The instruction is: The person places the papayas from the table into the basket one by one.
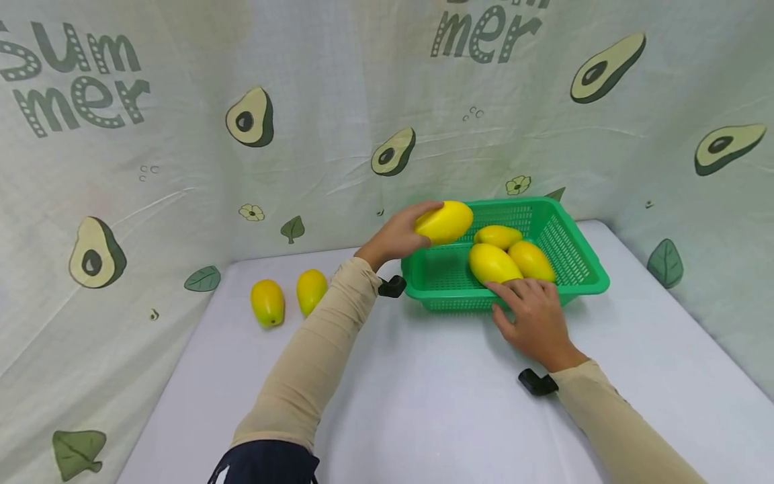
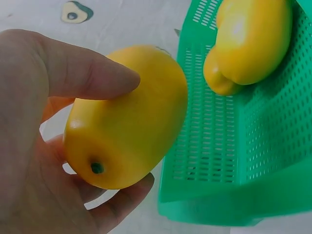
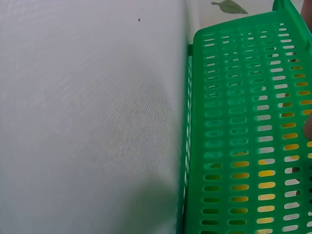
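Observation:
My left hand (image 1: pixel 396 235) holds a yellow mango (image 1: pixel 449 222) over the left end of a green plastic basket (image 1: pixel 589 265). In the left wrist view, the thumb lies across this mango (image 2: pixel 141 117) and the other fingers curl beneath it; a dark stem spot faces the camera. Three mangoes lie inside the basket, one of them a large mango (image 1: pixel 492 263) by the front wall. My right hand (image 1: pixel 535 319) grips the basket's front rim, fingers over the top and thumb outside. Mostly the slotted basket wall (image 3: pixel 239 112) fills the right wrist view, with only bits of that hand at its edge.
On the white table (image 1: pixel 423 396), two more mangoes lie at the left: one mango (image 1: pixel 267 304) with its stem end toward me, and another mango (image 1: pixel 311 290) partly behind my left forearm. A curtain (image 1: pixel 314 81) printed with avocados hangs behind the table.

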A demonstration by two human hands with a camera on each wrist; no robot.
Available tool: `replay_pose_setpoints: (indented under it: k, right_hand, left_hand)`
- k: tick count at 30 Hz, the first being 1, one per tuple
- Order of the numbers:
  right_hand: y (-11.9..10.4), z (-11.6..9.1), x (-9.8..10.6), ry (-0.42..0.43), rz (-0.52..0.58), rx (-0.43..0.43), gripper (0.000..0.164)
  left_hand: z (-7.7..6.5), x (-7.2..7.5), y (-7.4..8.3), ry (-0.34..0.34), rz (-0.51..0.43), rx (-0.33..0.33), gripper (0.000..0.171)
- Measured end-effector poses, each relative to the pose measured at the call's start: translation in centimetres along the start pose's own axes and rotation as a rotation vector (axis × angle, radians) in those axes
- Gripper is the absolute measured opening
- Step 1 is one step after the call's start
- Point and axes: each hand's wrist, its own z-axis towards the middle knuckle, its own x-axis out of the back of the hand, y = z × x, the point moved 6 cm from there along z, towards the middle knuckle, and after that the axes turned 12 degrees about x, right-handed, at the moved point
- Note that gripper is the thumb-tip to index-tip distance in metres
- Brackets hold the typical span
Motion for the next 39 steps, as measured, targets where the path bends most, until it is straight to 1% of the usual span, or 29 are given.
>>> replay_pose_setpoints:
  k: [5,9,11,14,16,18,22,25,30,33,36,39]
  right_hand:
    - [-0.3,0.0,-0.2,-0.01,0.006,-0.005,0.038]
    - [-0.5,0.0,-0.4,-0.016,0.009,-0.003,0.038]
    - [-0.7,0.0,-0.6,-0.017,0.013,0.0,0.038]
    - [-0.8,0.1,-0.8,-0.024,0.015,0.009,0.038]
    - [-0.8,0.1,-0.9,-0.027,0.02,0.013,0.039]
    - [-0.7,0.3,-0.9,-0.03,0.019,0.017,0.04]
    - [-0.5,0.5,-0.7,-0.026,0.018,0.022,0.04]
    - [-0.3,0.5,-0.5,-0.018,0.016,0.02,0.04]
    - [-0.2,0.4,-0.3,-0.01,0.004,0.017,0.04]
    - [-0.1,0.3,-0.3,-0.009,0.0,0.014,0.04]
    - [-0.1,0.2,-0.4,-0.016,-0.002,0.005,0.04]
    - [-0.1,0.1,-0.4,-0.021,0.0,-0.004,0.039]
  left_hand:
    - [-0.1,-0.5,-0.3,-0.021,-0.014,0.015,0.074]
    - [-0.3,-0.6,-0.4,-0.012,-0.01,0.014,0.072]
    - [-0.4,-0.6,-0.4,-0.001,0.026,0.003,0.069]
    - [-0.6,-0.5,-0.7,0.028,0.121,0.006,0.063]
    - [-0.7,-0.3,-1.1,0.057,0.173,0.024,0.059]
    - [-0.9,0.1,-1.5,0.083,0.191,0.052,0.055]
    - [-1.4,0.9,-2.1,0.103,0.125,0.085,0.05]
    - [-1.7,1.2,-2.3,0.093,0.077,0.084,0.047]
    - [-2.3,1.3,-2.9,0.069,0.043,0.076,0.044]
    - [-2.8,1.2,-3.4,0.067,0.037,0.073,0.043]
    - [-3.4,1.2,-3.8,0.09,0.029,0.072,0.043]
    - [-4.5,1.3,-4.2,0.138,0.0,0.088,0.044]
